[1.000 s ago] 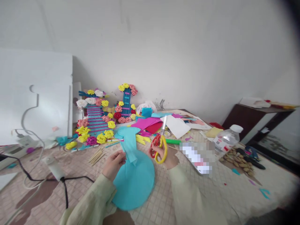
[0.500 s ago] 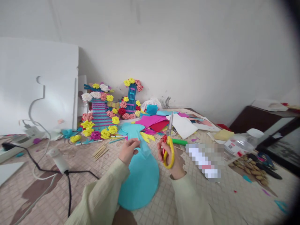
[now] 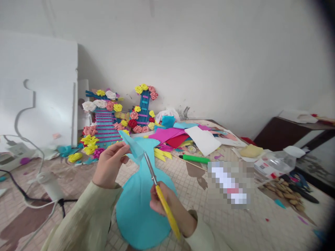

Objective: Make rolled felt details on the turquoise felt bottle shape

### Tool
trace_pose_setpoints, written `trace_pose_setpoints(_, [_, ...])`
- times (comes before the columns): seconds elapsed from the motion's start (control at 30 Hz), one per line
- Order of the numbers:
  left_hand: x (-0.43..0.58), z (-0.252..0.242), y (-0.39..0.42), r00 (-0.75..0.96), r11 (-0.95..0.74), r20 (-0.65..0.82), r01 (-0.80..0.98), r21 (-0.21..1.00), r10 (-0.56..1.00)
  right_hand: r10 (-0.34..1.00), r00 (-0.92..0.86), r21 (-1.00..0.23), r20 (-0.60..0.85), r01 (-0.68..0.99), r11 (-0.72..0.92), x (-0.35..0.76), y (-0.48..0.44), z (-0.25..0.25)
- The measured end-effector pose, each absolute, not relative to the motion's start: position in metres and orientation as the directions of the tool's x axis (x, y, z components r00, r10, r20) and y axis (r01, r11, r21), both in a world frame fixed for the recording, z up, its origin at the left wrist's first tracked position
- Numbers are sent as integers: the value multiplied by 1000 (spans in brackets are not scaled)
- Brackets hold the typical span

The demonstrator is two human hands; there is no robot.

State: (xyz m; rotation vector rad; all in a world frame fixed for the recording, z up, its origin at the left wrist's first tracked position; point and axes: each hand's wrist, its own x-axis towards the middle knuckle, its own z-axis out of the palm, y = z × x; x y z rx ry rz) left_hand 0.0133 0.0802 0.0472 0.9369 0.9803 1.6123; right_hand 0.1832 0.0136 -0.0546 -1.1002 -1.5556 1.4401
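Note:
My left hand (image 3: 111, 162) pinches a thin piece of blue paper (image 3: 134, 148) and holds it up at the left. Yellow-handled scissors (image 3: 163, 198) are gripped in my right hand (image 3: 170, 204), their blades reaching up to the lower edge of that paper. Whether the blades are parted I cannot tell. Beneath both hands lies a larger blue cutout (image 3: 142, 216) with a round lower part and a narrow neck that widens at its top.
Two flower-trimmed stick panels, one wide (image 3: 107, 127) and one narrow (image 3: 143, 108), stand by the wall. Coloured paper sheets (image 3: 167, 134), a green marker (image 3: 197, 159) and a plastic bottle (image 3: 274, 162) lie rightward. A power-strip cable (image 3: 34, 197) runs along the left.
My left hand has moved left, lifting the thin blue paper. My right hand has brought the scissors left and down from upright to the paper. The view has shifted slightly.

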Motion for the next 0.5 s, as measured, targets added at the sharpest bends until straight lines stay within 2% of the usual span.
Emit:
trace_pose_setpoints(0.13, [14, 54, 76, -238, -189, 100, -390, 901, 966, 939, -344, -989, -26, 149, 27, 184, 13, -55])
trace_pose_setpoints(0.5, [15, 56, 73, -263, -194, 85, -422, 885, 961, 925, -375, -993, -62, 118, -19, 184, 6, -44])
